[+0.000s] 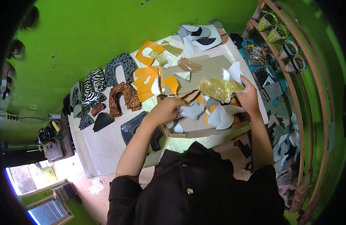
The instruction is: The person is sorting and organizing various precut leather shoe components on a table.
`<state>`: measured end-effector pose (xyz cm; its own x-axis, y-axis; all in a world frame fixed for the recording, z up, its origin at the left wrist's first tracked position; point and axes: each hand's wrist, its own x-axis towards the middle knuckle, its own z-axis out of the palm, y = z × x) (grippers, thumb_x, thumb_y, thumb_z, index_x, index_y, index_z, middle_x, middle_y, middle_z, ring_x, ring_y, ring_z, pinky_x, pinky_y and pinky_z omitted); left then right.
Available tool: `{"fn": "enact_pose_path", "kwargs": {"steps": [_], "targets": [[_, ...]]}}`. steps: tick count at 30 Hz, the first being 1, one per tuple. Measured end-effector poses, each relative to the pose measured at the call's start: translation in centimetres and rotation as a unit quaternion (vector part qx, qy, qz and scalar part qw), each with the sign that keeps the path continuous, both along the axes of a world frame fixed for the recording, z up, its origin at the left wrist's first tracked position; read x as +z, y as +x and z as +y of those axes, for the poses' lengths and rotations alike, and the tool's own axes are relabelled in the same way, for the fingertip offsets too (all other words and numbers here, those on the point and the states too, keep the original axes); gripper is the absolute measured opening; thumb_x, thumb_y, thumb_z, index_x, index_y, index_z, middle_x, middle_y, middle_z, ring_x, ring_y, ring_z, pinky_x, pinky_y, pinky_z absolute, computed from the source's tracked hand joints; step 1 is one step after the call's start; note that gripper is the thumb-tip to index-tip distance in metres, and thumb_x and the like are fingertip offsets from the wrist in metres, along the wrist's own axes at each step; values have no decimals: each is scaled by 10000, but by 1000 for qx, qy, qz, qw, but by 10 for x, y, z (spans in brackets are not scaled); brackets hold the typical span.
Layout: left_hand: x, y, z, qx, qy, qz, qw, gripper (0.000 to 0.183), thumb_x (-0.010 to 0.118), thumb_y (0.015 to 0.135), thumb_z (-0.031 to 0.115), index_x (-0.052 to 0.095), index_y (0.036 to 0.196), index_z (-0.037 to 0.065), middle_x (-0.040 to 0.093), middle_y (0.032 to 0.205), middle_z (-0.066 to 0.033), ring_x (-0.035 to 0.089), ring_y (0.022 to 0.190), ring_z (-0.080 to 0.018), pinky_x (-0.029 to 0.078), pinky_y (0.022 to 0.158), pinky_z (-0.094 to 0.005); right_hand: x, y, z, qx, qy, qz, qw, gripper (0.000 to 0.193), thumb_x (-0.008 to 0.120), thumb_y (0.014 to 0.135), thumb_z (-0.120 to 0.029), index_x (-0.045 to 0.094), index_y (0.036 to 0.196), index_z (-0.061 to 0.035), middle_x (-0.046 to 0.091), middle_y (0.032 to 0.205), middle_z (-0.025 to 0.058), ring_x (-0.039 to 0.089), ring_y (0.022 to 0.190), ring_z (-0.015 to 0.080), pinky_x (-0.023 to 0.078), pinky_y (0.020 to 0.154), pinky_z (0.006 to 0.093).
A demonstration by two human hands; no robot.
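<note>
My right hand (248, 96) is closed on a gold glittery cut piece (218, 89) and a white piece (234, 72) that sticks up beside it. Held by my left hand (166, 110) is a pale grey-white cut piece (193, 110), with the fingers curled at its left end. Both hands are over a shallow cardboard box (203, 134) at the table's near side. Inside the box lie white pieces (221, 118) and orange pieces. Behind it, a brown board (214, 65) carries a brown cut piece (189, 65) and an orange piece (171, 84).
Stacks of leopard-print (122, 98), zebra-print (94, 86) and grey patterned pieces (120, 68) stand on the table's left part. Orange cutouts (146, 52) lie farther back. A wooden rack (289, 75) with small shoes rises at right, above scraps (279, 138). A sewing machine (49, 137) stands far left.
</note>
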<state>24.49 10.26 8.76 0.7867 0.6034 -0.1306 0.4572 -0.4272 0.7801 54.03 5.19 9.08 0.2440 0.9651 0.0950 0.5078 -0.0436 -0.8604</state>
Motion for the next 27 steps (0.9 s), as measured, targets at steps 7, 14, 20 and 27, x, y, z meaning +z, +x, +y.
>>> {"fn": "enact_pose_path", "kwargs": {"steps": [7, 14, 20, 27], "targets": [[0, 7, -19, -53, -61, 60, 995, 248, 547, 656, -13, 663, 874, 16, 638, 869, -132, 606, 819, -249, 467, 704, -305, 3, 12, 1, -30, 38, 108, 993, 379, 546, 720, 53, 534, 1098, 41, 627, 971, 149, 597, 912, 200, 437, 819, 289], [-65, 74, -24, 136, -28, -30, 990, 415, 681, 749, 301, 604, 992, -25, 638, 912, -138, 611, 795, -220, 473, 726, -310, 9, 5, -7, -87, 7, 125, 988, 501, 558, 741, 38, 437, 1226, 79, 557, 1124, 163, 544, 1019, 202, 413, 894, 286], [-133, 109, -26, 260, -168, -37, 950, 451, 723, 724, 332, 600, 988, -13, 638, 833, -127, 590, 726, -187, 471, 680, -319, 7, -8, -17, -103, 52, 110, 987, 510, 523, 725, 56, 426, 1226, 66, 556, 1103, 187, 543, 1037, 226, 411, 890, 302], [-47, 82, -35, 274, -47, -127, 952, 213, 673, 696, 75, 562, 862, 0, 557, 702, -125, 545, 642, -244, 433, 597, -330, -16, 28, -24, -184, 70, 180, 964, 606, 531, 733, 47, 326, 1302, 88, 490, 1206, 192, 508, 1082, 229, 395, 927, 295]]}}
